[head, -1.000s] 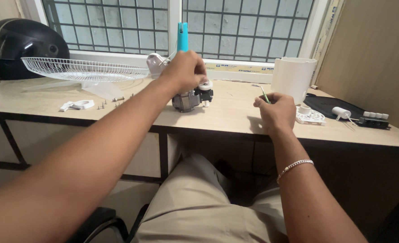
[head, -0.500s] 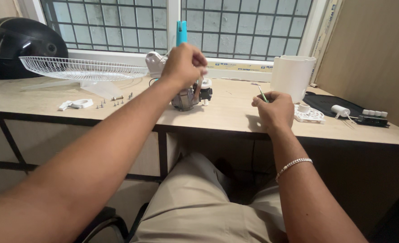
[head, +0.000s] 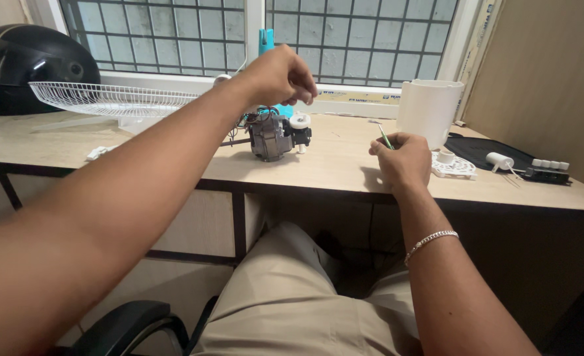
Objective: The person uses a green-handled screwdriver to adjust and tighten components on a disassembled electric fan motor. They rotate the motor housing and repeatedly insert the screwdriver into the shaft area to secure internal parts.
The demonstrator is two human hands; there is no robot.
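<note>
Grey metal fan motor (head: 273, 135), with its white plastic knob and coloured wires, sits on the wooden desk (head: 345, 165). Right hand (head: 404, 160) at the near edge grips a thin green screwdriver (head: 385, 137). Left hand (head: 280, 76), fingers pinched together, has lifted off the motor and now hovers above it.

Long white label strip (head: 370, 100) w/ dark print, on window sill.
</note>
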